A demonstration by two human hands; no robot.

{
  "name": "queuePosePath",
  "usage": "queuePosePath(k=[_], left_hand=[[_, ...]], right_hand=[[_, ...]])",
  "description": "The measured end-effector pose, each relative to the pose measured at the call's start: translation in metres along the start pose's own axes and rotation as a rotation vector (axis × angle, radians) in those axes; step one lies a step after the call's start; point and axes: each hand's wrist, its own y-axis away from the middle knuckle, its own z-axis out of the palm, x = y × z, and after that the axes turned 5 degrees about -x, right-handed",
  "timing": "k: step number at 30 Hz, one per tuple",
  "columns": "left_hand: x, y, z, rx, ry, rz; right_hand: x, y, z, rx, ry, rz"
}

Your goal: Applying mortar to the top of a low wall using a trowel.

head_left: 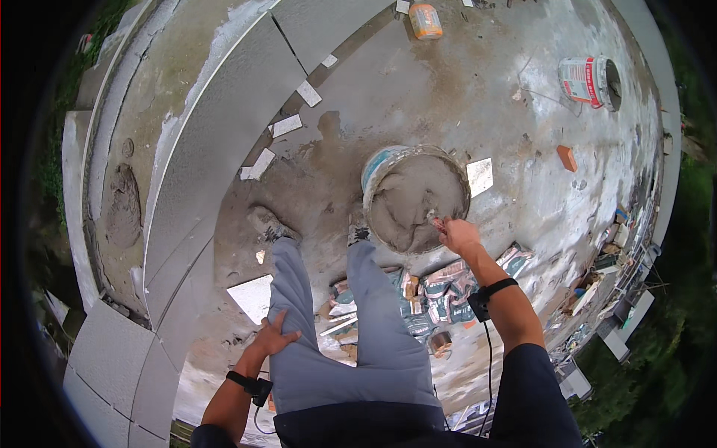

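A large bucket (pixel 368 196) in front of my feet is filled with wet grey mortar (pixel 418 187). My right hand (pixel 459 234) reaches over its near right rim, fingers wrapped round the reddish handle of a trowel (pixel 435 221). The trowel's blade is sunk in the mortar and hidden. On my left thigh lies my left hand (pixel 277 335), fingers spread, holding nothing. A white tile piece (pixel 479 176) touches or lies close to the bucket's right side.
A low tiled wall (pixel 216 112) curves along the left, with small tile pieces (pixel 286 125) at its foot. Bags (pixel 450 287) lie behind my legs. Farther off are an orange-labelled container (pixel 426 22), a tipped bucket (pixel 590 82) and a brick (pixel 567 158). Debris lines the right edge.
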Motion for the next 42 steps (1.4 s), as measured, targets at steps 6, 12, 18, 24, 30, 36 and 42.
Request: queuePosePath(k=[6, 12, 18, 24, 30, 36, 42], left_hand=[[0.01, -0.007, 0.004, 0.116, 0.028, 0.013], [0.018, -0.02, 0.024, 0.008, -0.038, -0.084], [0.036, -0.014, 0.02, 0.012, -0.117, -0.132], [0.026, -0.014, 0.015, 0.024, -0.124, -0.064], [0.007, -0.001, 0.021, 0.122, -0.046, 0.122], [-0.052, 0.0, 0.012, 0.276, 0.136, 0.155], [-0.091, 0.023, -0.009, 0.347, 0.475, 0.317]], right_hand=[[-0.038, -0.005, 0.086, 0.142, -0.569, 0.043], [-0.06, 0.038, 0.124, 0.242, -0.983, -0.019], [-0.06, 0.065, 0.125, 0.373, -1.16, -0.006], [-0.038, 0.114, 0.096, 0.391, -1.157, 0.069], [-0.02, 0.199, 0.048, 0.452, -1.023, 0.068], [-0.065, 0.279, -0.045, 0.376, -0.947, 0.04], [-0.178, 0.291, -0.172, 0.357, -0.796, -0.154]])
